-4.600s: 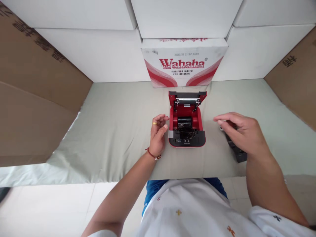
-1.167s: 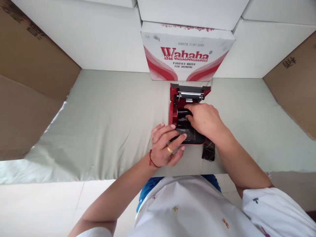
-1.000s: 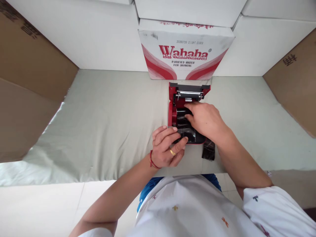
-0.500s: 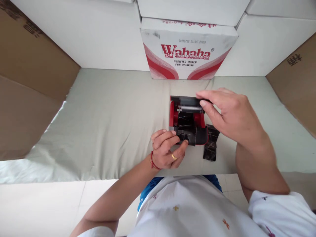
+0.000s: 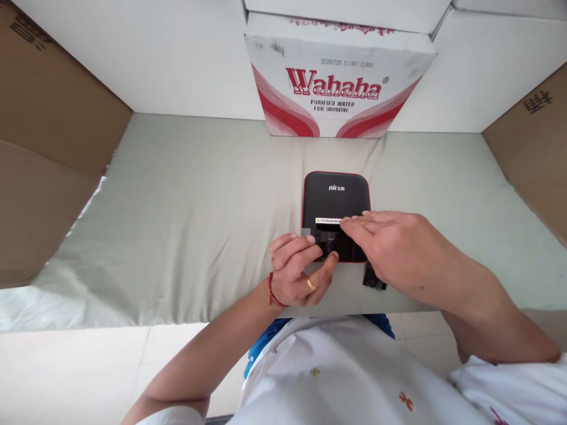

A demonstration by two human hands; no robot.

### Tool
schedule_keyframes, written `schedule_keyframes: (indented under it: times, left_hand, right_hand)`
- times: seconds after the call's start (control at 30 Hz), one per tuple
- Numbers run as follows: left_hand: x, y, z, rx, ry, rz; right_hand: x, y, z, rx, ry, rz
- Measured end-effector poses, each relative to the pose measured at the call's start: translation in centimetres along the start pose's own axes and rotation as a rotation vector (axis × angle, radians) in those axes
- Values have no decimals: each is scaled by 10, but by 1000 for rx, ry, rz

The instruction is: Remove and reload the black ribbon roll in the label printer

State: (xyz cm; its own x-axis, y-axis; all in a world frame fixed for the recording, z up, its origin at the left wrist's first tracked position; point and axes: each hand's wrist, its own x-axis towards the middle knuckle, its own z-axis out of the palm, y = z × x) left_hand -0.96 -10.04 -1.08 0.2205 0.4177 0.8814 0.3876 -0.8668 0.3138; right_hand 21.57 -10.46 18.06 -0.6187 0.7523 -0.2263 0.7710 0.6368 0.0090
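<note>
A small black-and-red receipt printer (image 5: 336,200) lies on the cloth with its lid down. White lettering and a narrow white warning label (image 5: 328,221) show on its top. My left hand (image 5: 301,268) is at the front left corner, its fingers curled and gripping the printer's edge. Flat on the front right of the lid rests my right hand (image 5: 394,245), with fingers stretched out and close together. Partly under that hand, a crumpled piece of shiny black film (image 5: 374,278) lies beside the printer. The printer's inside is hidden.
Pale green cloth (image 5: 199,195) covers the table. At the back stands a white and red Wahaha water carton (image 5: 336,88) before white boxes (image 5: 190,59). Brown cardboard boxes stand at the left (image 5: 57,130) and right (image 5: 527,136). The table's front edge is close to my body.
The printer's lid has swung down from raised to shut, covering the roller and red inside. My right hand moved down towards me with it, now flat on top. My left hand stayed put.
</note>
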Motion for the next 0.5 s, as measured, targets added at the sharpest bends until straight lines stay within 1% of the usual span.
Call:
schedule_keyframes:
  times: [0.07, 0.1, 0.13, 0.17, 0.2, 0.27, 0.3, 0.33, 0.37, 0.43, 0.5]
  left_hand:
    - [0, 0, 0, -11, -25, -17]
    - [0, 0, 0, -6, -19, -5]
    - [2, 0, 0, 8, 0, 19]
    - [5, 1, 0, 29, 24, 49]
    - [8, 1, 0, 53, 43, 79]
    - [15, 3, -1, 92, 53, 108]
    - [18, 3, -3, 97, 51, 101]
    - [21, 3, -5, 87, 46, 74]
    - [24, 1, -7, 60, 46, 21]
    - [27, -5, -10, -44, 71, -151]
    - [28, -14, -11, -212, 98, -373]
  right_hand:
    - [3, 1, -2, 11, -10, 22]
    - [4, 3, -1, 25, 0, 35]
    - [4, 4, 2, 45, 36, 48]
    - [5, 6, 7, 70, 106, 64]
    - [4, 7, 14, 98, 204, 79]
    - [1, 7, 31, 168, 467, 72]
    - [-2, 5, 41, 211, 589, 43]
    - [-6, 2, 51, 253, 673, 0]
    - [-10, -2, 61, 290, 715, -43]
    - [-21, -11, 77, 335, 726, -93]
    - [-33, -17, 89, 345, 710, -79]
